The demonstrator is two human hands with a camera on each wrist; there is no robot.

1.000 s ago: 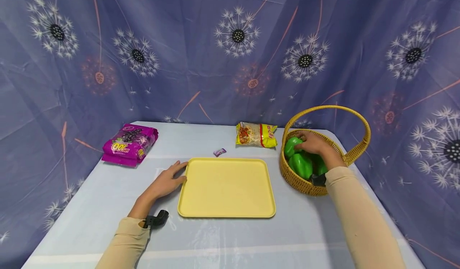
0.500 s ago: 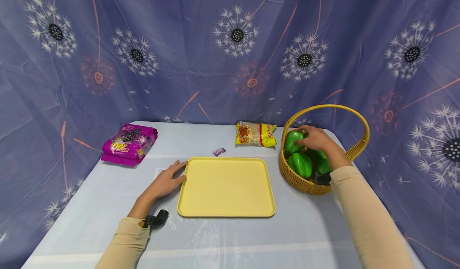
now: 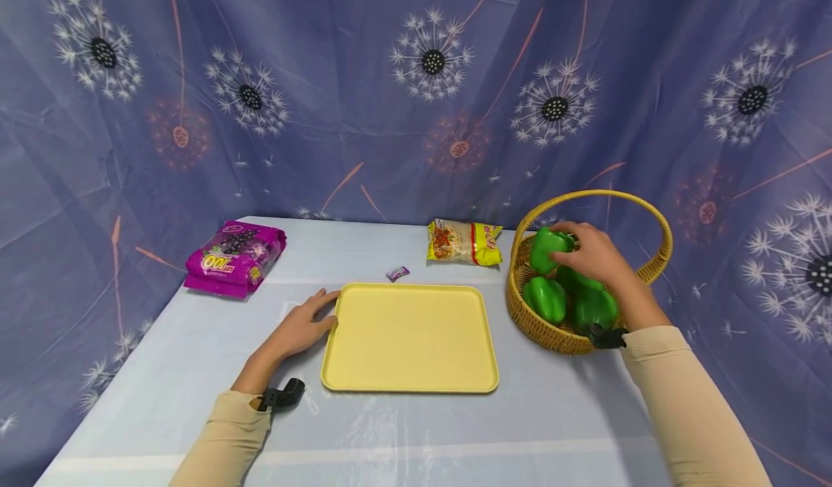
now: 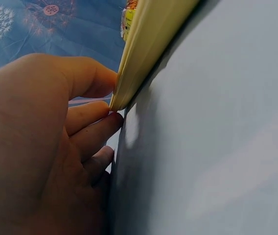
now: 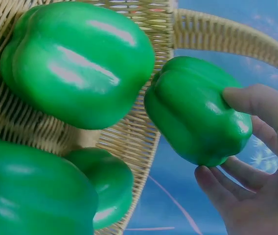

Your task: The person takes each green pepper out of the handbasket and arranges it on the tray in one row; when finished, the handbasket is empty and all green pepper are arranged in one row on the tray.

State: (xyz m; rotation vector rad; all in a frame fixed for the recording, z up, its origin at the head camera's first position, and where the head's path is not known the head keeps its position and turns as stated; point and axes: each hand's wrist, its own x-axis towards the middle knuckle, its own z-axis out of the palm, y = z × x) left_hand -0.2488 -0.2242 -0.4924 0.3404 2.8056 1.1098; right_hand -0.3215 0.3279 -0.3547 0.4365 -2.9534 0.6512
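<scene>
In the head view my right hand (image 3: 591, 252) grips a green bell pepper (image 3: 547, 248) over the back of the wicker basket (image 3: 552, 339). The right wrist view shows the thumb on one side of this pepper (image 5: 197, 110) and fingertips on the other. Below it, several more green bell peppers, such as one at the front left (image 3: 544, 300), lie in the basket. My left hand (image 3: 302, 328) rests at the left edge of the yellow tray (image 3: 409, 339), thumb and fingertips touching the outside of its rim, as the left wrist view confirms.
A purple grape-printed bag (image 3: 235, 257) lies at the back left of the white-covered table. Behind the tray are a small purple wrapped candy (image 3: 397, 274) and a yellow noodle packet (image 3: 464, 243). The basket's tall arched handle (image 3: 598, 193) rises beside the right hand.
My right hand has lifted the gripped bell pepper up and slightly right, uncovering more of the peppers below. The left hand and the tray stay in place.
</scene>
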